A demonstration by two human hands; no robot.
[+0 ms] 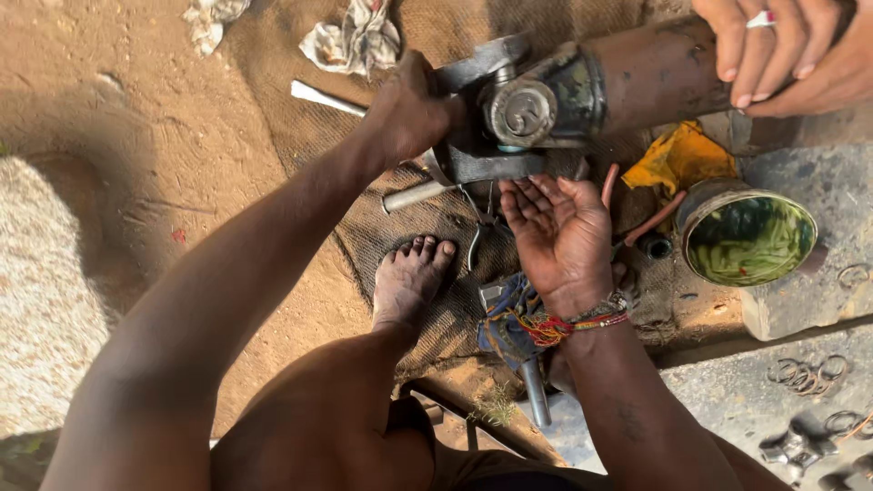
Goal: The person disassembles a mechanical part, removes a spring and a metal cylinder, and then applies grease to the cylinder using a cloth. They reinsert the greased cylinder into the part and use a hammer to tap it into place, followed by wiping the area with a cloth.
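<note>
the shaft tube (655,77) is rusty brown, and its joint (536,107) is grey metal with dark mottled patches. the sacking (427,227) under them is dull brown with a woven mesh pattern. a crumpled cloth (680,156) is mustard yellow. the tin (747,235) holds green grease inside a grey rim. wrist threads (564,325) are red, orange and yellow. a rag (356,38) is white with grey smudges. the ground (136,136) is sandy orange-brown.

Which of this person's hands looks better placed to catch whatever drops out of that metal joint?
Probably the right hand: it lies open, palm up, just below the metal joint. The left hand is occupied, gripping the yoke beside the joint.
</note>
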